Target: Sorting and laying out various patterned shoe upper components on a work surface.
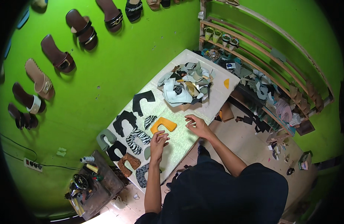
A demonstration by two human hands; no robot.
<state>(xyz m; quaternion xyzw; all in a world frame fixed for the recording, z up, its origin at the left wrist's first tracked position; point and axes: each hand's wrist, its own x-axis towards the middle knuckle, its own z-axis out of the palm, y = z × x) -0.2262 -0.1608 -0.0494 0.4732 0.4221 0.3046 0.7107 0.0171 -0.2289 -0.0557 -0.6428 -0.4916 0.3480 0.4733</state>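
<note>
A yellow U-shaped cut-out [165, 125] lies on the white table [187, 143] between my hands. Just below its left end is my left hand [158, 146], fingers loosely bent and apart, with nothing seen in them. My right hand [198, 126] hovers right of the yellow piece, open, fingers slightly curled and spread. Left of my left hand lie zebra-striped cut-outs [134, 141], black ones [124, 122], a grey-green one [106, 139], a brown speckled one [128, 164] and a grey patterned one [141, 175]. A small grey-green piece [147, 152] is partly hidden by my left hand.
A heaped pile of scraps [185, 86] stands at the table's far end, near a yellow half-round piece [226, 83]. Wooden racks [250, 48] with shoes and scraps line the right. A cluttered sewing-machine stand [97, 186] sits lower left. Sandals [59, 56] hang on the green wall.
</note>
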